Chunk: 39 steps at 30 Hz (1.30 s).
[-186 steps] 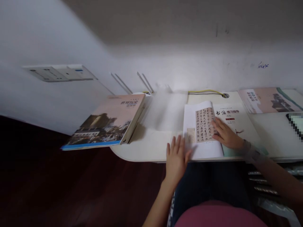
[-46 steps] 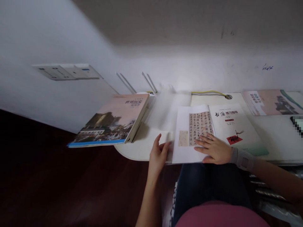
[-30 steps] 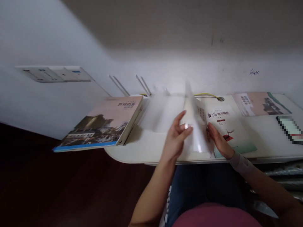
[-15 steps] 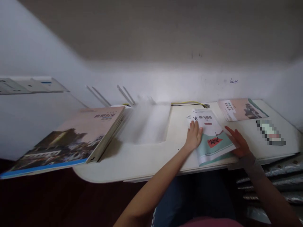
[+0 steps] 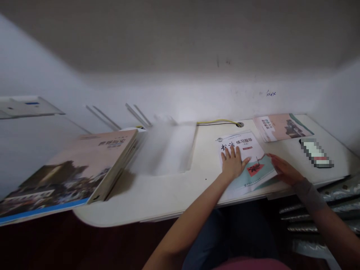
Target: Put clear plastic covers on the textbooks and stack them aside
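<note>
Calligraphy workbook (image 5: 247,144) lying closed, cover up, on white desk (image 5: 168,195) | left hand (image 5: 233,164) pressing flat on cover, fingers spread, not clamping | right hand (image 5: 284,170) resting open just beside workbook's edge | hands apart

Phone screen (image 5: 316,153) pixelated beyond reading, thick textbook (image 5: 56,176) cut off by the left edge, pale sheet (image 5: 165,150) blurred, workbook cover (image 5: 239,148) partly hidden under the left hand (image 5: 233,164)

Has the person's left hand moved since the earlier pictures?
Yes, rightward: the left hand was well left of the cable grommet, now almost below it, on the calligraphy workbook.
</note>
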### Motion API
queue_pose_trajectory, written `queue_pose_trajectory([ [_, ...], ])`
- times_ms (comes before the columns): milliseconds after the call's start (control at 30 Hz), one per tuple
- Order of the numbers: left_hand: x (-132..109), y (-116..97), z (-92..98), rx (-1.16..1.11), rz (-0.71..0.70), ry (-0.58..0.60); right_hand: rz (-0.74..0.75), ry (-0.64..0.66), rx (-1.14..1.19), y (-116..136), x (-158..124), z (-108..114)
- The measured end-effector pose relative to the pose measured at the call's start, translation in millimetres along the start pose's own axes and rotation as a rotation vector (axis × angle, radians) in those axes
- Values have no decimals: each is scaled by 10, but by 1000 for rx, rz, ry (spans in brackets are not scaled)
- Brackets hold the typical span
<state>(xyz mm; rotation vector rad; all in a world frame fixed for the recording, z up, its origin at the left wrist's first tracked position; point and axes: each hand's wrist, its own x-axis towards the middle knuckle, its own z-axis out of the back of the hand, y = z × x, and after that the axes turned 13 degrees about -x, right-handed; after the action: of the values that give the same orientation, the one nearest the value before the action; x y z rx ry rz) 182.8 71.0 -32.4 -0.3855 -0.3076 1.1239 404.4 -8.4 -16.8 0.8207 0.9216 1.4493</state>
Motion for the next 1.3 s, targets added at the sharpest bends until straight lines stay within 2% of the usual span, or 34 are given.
queue_pose_trajectory([
  [67, -22, 16, 61, -2, -49, 48, -96, 138, 185, 8, -69, -20],
  [133, -41, 23, 111, 20, -108, 108, -138, 196, 270, -15, -128, -38],
  [167, -46, 16, 130, 34, -120, 132, -126, 168, 251, -35, -158, -50],
  [233, -48, -25, 164, 61, -84, 152, -81, 17, 118, -81, -224, -86],
  [333, -66, -140, 219, 118, 75, 119, 19, -280, -339, -159, -342, -179],
  [400, -127, -225, 269, 154, 185, 95, 133, -327, -677, -218, -386, -248],
  [467, -241, -291, 326, 142, 231, 108, 246, -255, -898, -264, -347, -281],
  [533, -379, -316, 381, 89, 197, 145, 343, -142, -989, -271, -200, -248],
  [600, -490, -283, 419, 48, 88, 164, 439, 0, -976, -224, 43, -150],
  [667, -535, -196, 424, 47, -123, 171, 475, 112, -918, -126, 334, -29],
  [733, -507, -87, 388, 57, -329, 214, 379, 159, -842, -4, 623, 66],
  [800, -441, -14, 318, 55, -413, 277, 312, 142, -815, 116, 872, 113],
  [900, -367, -75, 175, 53, -362, 299, 256, 133, -794, 261, 1137, 119],
  [1000, -367, -327, 24, 82, -277, 248, 214, 179, -761, 377, 1279, 120],
  [1067, -382, -505, -57, 105, -232, 191, 179, 297, -722, 451, 1329, 134],
  [1167, -375, -632, -113, 104, -274, 102, 116, 588, -668, 569, 1384, 148],
  [1233, -347, -592, -98, 68, -362, 74, 84, 768, -667, 649, 1426, 150],
  [1300, -321, -458, -34, 11, -470, 65, 76, 861, -685, 728, 1465, 162],
])
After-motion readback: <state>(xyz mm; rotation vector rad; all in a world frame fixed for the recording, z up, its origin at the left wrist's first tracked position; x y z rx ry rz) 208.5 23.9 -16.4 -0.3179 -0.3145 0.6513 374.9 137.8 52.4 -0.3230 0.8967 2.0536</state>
